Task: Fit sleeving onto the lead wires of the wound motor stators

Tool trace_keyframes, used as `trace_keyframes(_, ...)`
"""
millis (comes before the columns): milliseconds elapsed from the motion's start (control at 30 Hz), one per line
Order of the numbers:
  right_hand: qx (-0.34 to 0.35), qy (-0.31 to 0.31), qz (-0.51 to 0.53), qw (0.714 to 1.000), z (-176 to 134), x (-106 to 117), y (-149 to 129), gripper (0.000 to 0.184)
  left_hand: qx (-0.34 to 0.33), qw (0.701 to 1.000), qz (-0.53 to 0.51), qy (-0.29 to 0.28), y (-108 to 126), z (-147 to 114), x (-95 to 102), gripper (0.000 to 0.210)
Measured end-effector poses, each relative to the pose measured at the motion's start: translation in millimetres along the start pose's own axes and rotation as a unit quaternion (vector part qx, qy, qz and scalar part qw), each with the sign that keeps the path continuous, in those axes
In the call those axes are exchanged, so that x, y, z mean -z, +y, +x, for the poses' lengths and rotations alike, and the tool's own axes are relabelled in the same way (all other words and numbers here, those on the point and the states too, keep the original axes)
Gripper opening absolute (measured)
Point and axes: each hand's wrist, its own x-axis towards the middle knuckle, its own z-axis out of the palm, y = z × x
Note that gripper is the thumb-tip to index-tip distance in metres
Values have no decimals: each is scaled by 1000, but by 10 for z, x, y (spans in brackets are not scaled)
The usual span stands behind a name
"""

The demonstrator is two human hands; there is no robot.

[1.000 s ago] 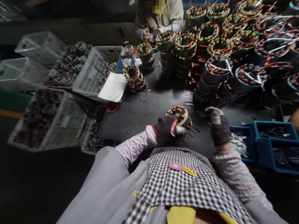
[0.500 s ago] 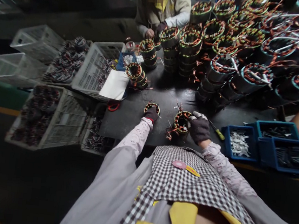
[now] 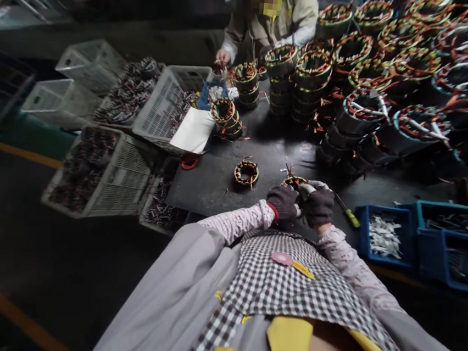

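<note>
A motor stator (image 3: 294,180), a ring wound with copper wire and with leads sticking up, stands at the table's near edge. My left hand (image 3: 283,202), in a dark glove with a red cuff, is closed at its near left side and covers much of it. On the right side, my right hand (image 3: 318,203), in a dark glove with pale fingertips, grips its rim. The exact finger contact is partly hidden. A second wound stator (image 3: 239,179) lies on the black table to the left, with no hand on it.
Stacked stators (image 3: 313,78) crowd the table's far right. A yellow-handled screwdriver (image 3: 352,218) lies right of my hands, beside a blue bin (image 3: 363,232) of white pieces. Grey crates (image 3: 128,182) stand left; red-handled scissors (image 3: 189,162) lie nearer. A co-worker (image 3: 248,28) sits opposite.
My left hand has let go of the left stator and moved right to the one at my right hand. The view has shifted, and the co-worker's hands have moved apart.
</note>
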Motion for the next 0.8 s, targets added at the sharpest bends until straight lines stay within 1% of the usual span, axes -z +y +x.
trace_keyframes(67, 0, -19, 20, 1000, 66, 62, 24, 18, -4, 1000, -7, 11, -6, -22, -32, 52)
trace_keyframes(100, 0, -46, 48, 998, 114, 117, 57, 16, -4, 1000, -10, 19, -10, -32, -55, 53)
trace_keyframes(167, -11, -107, 144, 984, 201, 247, 157, 14, -1, 999, -24, 36, -12, -37, -102, 52)
trace_keyframes(200, -22, -120, 207, 971, 226, 306, 213, 15, 4, 999, -34, 42, -10, -26, -118, 49)
trace_keyframes(267, -48, -105, 319, 941, 230, 385, 304, 21, 12, 997, -59, 52, -6, 19, -122, 44)
trace_keyframes(300, -62, -90, 356, 928, 211, 399, 330, 24, 17, 996, -69, 53, -7, 48, -108, 43)
trace_keyframes(367, -84, -77, 385, 916, 154, 379, 331, 29, 24, 996, -74, 40, -17, 91, -57, 41)
trace_keyframes(433, -91, -88, 372, 920, 101, 312, 278, 36, 26, 997, -69, 27, -31, 91, 3, 38)
trace_keyframes(467, -83, -91, 355, 927, 84, 272, 240, 38, 22, 998, -64, 19, -36, 72, 30, 37)
trace_keyframes(533, -51, -91, 298, 949, 73, 190, 164, 34, 12, 999, -48, 7, -37, 7, 66, 38)
trace_keyframes(600, -26, -78, 224, 971, 76, 116, 110, 26, 14, 999, -32, 2, -38, -55, 80, 39)
trace_keyframes(633, -19, -69, 191, 979, 75, 82, 93, 25, 19, 999, -32, 0, -48, -74, 82, 37)
trace_keyframes(700, -9, -57, 150, 987, 62, 19, 76, 29, 34, 998, -48, -6, -110, -81, 94, 28)
trace_keyframes(733, -4, -53, 138, 989, 50, -9, 71, 32, 42, 997, -71, -15, -168, -72, 109, 22)
trace_keyframes(767, -3, -49, 128, 991, 38, -35, 66, 34, 54, 990, -130, -24, -245, -62, 134, 17)
trace_keyframes(800, -7, -43, 117, 992, 28, -57, 59, 35, 70, 973, -218, -29, -336, -55, 167, 17)
